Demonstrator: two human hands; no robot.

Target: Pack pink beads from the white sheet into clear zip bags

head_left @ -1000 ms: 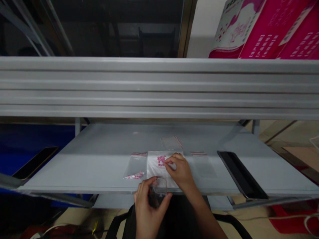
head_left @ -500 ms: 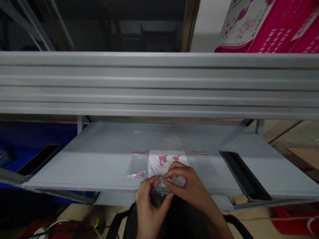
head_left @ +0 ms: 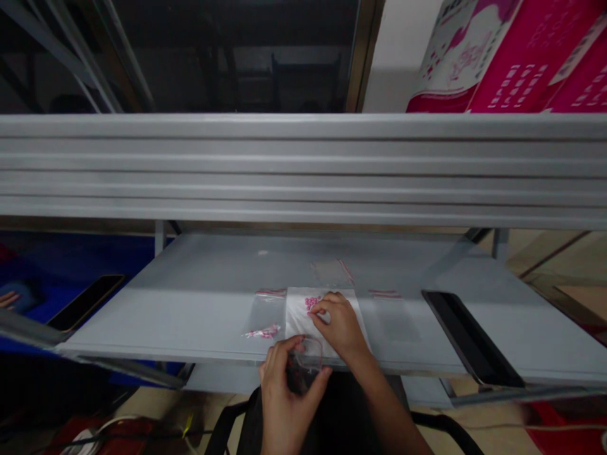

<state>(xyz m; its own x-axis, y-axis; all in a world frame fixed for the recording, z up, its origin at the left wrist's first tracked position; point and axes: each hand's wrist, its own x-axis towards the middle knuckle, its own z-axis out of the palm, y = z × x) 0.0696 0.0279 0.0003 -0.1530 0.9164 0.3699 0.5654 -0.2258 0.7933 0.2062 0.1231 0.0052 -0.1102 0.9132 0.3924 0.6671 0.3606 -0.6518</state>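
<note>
My left hand (head_left: 289, 382) is curled around a clear plastic bag (head_left: 308, 354) at the table's front edge, thumb on one side and fingers on the other. The bag's mouth gapes upward, and small reddish bits show dimly inside. Farther in, my right hand (head_left: 337, 325) is over a white sheet (head_left: 296, 325), thumb and forefinger pinched at the near edge of a cluster of small pink beads (head_left: 312, 302). A pink bead seems to sit between those fingertips, though it is tiny. The hand covers the right part of the sheet.
Left of the sheet lies a zip bag (head_left: 265, 313) with pink-and-white pieces. Other clear zip bags lie behind (head_left: 332, 272) and to the right (head_left: 393, 316). A black tablet (head_left: 469, 338) rests at right, a phone (head_left: 88, 302) at left. A grey ribbed metal beam (head_left: 303, 167) crosses above.
My right hand has moved from the bag's mouth forward to the pink beads on the sheet. My left hand keeps its hold on the bag. The camera view has shifted slightly.
</note>
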